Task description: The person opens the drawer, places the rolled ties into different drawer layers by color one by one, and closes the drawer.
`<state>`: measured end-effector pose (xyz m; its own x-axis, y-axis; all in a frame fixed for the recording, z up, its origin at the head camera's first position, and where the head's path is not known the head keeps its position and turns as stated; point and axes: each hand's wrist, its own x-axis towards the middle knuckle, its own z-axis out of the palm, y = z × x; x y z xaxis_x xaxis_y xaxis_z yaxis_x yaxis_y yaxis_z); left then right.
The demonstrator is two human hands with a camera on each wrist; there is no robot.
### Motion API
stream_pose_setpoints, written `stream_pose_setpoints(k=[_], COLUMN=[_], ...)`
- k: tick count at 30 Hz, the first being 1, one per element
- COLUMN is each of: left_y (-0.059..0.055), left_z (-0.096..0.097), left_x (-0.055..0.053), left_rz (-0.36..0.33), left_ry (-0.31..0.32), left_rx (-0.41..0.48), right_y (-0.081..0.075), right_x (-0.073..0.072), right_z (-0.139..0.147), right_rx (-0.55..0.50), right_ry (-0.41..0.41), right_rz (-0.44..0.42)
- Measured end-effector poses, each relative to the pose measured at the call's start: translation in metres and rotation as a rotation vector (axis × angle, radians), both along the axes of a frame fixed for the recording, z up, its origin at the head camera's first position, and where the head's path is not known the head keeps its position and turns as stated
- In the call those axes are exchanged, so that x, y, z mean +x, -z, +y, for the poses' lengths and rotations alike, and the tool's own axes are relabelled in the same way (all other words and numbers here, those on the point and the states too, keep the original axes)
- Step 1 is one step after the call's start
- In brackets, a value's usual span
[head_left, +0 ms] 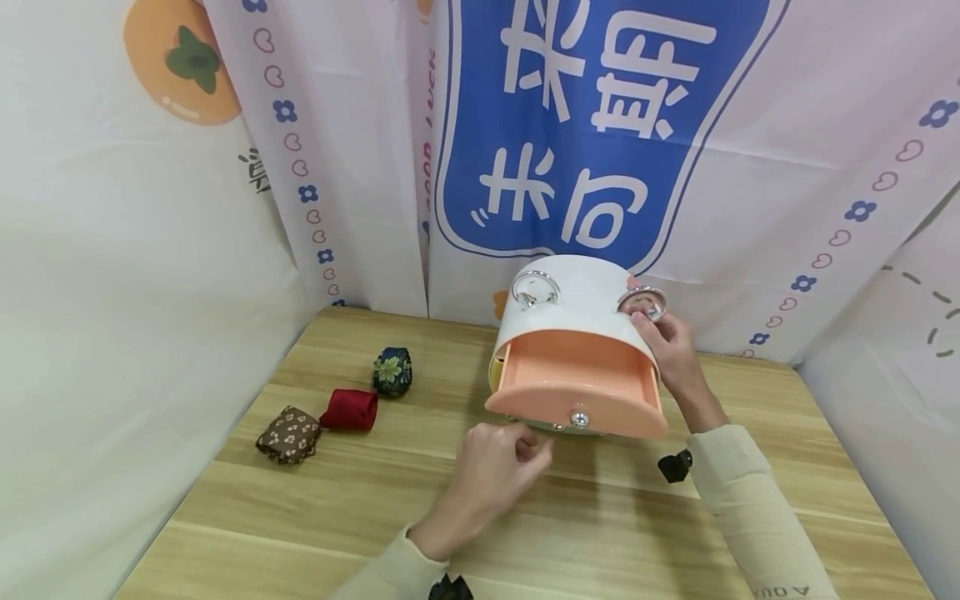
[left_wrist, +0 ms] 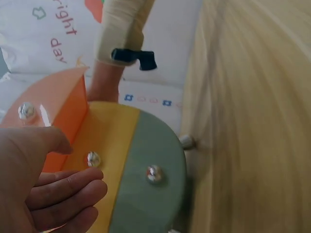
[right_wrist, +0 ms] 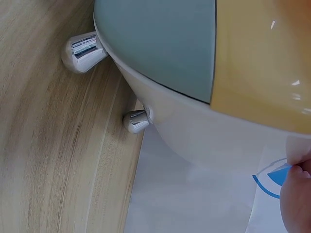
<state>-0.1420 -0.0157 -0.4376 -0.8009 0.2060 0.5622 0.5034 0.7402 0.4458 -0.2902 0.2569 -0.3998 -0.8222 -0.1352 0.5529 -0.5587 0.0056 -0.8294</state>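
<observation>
A small white drawer box (head_left: 577,292) with a rounded body and silver rings on top stands on the wooden table. Its top orange drawer (head_left: 585,408) is pulled out and looks empty. Below it, the yellow drawer (left_wrist: 109,126) and green drawer (left_wrist: 150,143) sit closed, each with a silver knob. My left hand (head_left: 495,467) is just in front of the lower drawers, fingers loosely bent, near the yellow drawer's knob (left_wrist: 92,159) and holding nothing. My right hand (head_left: 675,350) grips the box's upper right side by the right ring (head_left: 658,296); some fingers are hidden.
Left of the box lie three rolled cloth pieces: a dark floral roll (head_left: 393,372), a red roll (head_left: 351,409) and a brown floral roll (head_left: 289,435). Silver feet (right_wrist: 85,52) hold the box off the table (head_left: 360,508). A printed curtain (head_left: 360,167) hangs close behind.
</observation>
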Motion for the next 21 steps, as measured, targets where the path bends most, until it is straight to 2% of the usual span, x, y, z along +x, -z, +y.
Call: stream_pose_setpoints(k=[3,7,15,18,21], left_y=[0.010,0.018,0.024,0.024,0.023], left_z=[-0.013,-0.032,-0.082,-0.102,-0.124], left_x=[-0.001,-0.002,0.001,0.002,0.002], left_rz=[-0.038,-0.081,-0.216,-0.225,-0.197], left_ry=[-0.010,-0.064,-0.217,-0.263,-0.291], left_rx=[-0.002,-0.022,-0.009,-0.021,-0.032], right_y=[0.000,-0.002,-0.002,-0.002,-0.002], right_x=[0.001,0.003,0.004,0.004,0.005], right_z=[0.000,0.000,0.000,-0.001,-0.002], right_rx=[-0.009,-0.008,-0.009,-0.006,-0.008], right_ry=[0.001,0.020,0.017,0.017,0.013], right_rz=[0.001,-0.030,-0.054,-0.049,-0.036])
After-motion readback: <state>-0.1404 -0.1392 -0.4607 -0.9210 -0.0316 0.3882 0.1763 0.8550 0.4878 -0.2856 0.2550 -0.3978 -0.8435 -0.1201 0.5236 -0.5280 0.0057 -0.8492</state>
